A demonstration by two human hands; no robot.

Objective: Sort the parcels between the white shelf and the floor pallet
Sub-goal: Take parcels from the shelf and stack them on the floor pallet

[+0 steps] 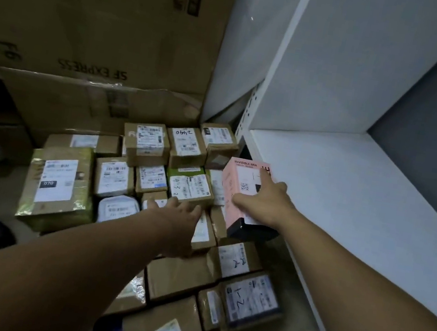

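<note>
Seen from a head camera looking down, two bare forearms reach forward over a dense spread of parcels (154,143) lying low, to the left of a white shelf (351,193). The right hand (260,201) grips a pink box (238,186) with a black lower end: the thumb presses its near side and the forefinger lies straight along its top. The box is tilted and sits at the front left corner of the shelf board, overlapping the edge; it is unclear whether it rests on the board. The left hand (179,216) is open, palm down, with its fingers stretched flat over the parcels and their tips touching the near edge of a brown parcel with a handwritten white label (190,188). To the left lies a larger parcel wrapped in green tape (57,187), with a white padded bag (117,207) just beside it. Behind the spread, a big cardboard carton (98,29) printed SF EXPRESS, upside down, stands against the shelf's side panel. Nearer the camera lies a parcel marked 1-2 (249,300).
</note>
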